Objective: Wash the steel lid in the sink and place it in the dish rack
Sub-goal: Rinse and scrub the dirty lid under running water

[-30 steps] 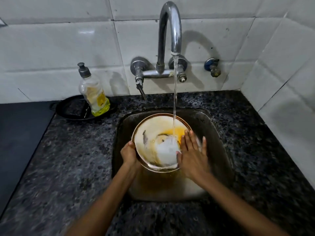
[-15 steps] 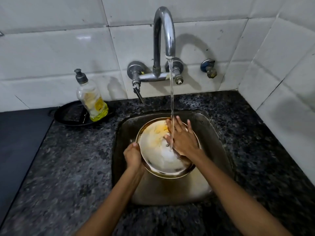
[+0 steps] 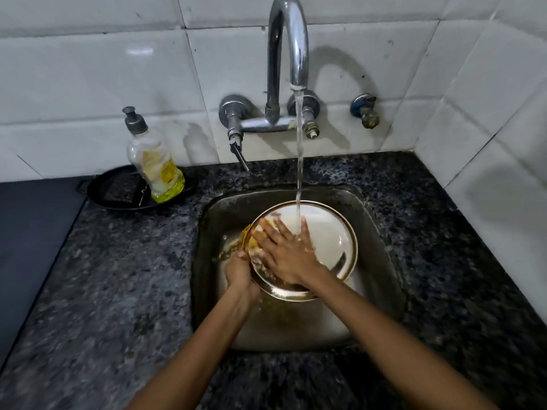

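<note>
The speckled dark granite counter (image 3: 88,276) surrounds the square steel sink (image 3: 381,261), where the round steel lid (image 3: 328,241) tilts under the chrome tap's (image 3: 288,54) stream. The right hand (image 3: 288,255) lies flat on the lid's face, fingers spread; the left hand (image 3: 239,273) grips its lower-left rim. A yellow soap bottle (image 3: 155,164) stands far left of both.

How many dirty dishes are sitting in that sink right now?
1: a round steel lid with yellow food residue, tilted under the running tap in the steel sink, held by both hands. Anything lying beneath it would be hidden.
</note>
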Demonstrator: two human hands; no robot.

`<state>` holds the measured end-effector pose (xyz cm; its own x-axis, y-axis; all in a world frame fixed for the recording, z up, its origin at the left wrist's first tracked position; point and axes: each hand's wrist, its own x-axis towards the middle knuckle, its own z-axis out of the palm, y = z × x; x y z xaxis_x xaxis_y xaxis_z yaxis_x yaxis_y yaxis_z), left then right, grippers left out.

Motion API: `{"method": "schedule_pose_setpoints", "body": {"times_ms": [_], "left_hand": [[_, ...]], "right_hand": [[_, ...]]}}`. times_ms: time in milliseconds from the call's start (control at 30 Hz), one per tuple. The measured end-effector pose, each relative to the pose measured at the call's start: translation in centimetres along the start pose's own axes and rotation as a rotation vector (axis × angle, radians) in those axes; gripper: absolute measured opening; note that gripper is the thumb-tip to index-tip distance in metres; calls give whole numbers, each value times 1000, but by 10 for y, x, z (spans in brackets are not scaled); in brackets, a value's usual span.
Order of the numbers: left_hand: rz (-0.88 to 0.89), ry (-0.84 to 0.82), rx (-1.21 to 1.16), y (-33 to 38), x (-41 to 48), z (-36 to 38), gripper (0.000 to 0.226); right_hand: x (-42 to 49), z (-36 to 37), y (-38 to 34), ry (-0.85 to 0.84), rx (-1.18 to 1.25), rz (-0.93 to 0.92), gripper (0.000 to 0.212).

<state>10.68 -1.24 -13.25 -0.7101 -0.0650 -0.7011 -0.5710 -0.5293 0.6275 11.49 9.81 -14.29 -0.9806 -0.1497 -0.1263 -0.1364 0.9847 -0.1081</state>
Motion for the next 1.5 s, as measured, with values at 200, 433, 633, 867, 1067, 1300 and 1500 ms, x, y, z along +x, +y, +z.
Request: {"method": "schedule_pose_setpoints", "body": {"times_ms": [200, 433, 633, 867, 1067, 1300, 1500], "left_hand": [[75, -33, 105, 2, -11, 5, 35], [181, -33, 314, 4, -5, -16, 39], [44, -33, 264, 7, -3, -26, 24], [256, -55, 357, 25, 12, -35, 43], [162, -23, 153, 26, 29, -36, 50], [-13, -131, 90, 10, 16, -22, 24], [2, -294, 260, 6, 3, -27, 36]], "right_hand": [[11, -1, 8, 104, 77, 18, 56], [-9, -8, 26, 39, 136, 202, 63], [-27, -3, 12, -111, 190, -44, 57], [-41, 11, 38, -42, 132, 161, 66], [-61, -13, 37, 179, 179, 132, 55], [-46, -59, 50, 484, 688, 601, 51], [-36, -70, 82, 444, 874, 870, 19]]}}
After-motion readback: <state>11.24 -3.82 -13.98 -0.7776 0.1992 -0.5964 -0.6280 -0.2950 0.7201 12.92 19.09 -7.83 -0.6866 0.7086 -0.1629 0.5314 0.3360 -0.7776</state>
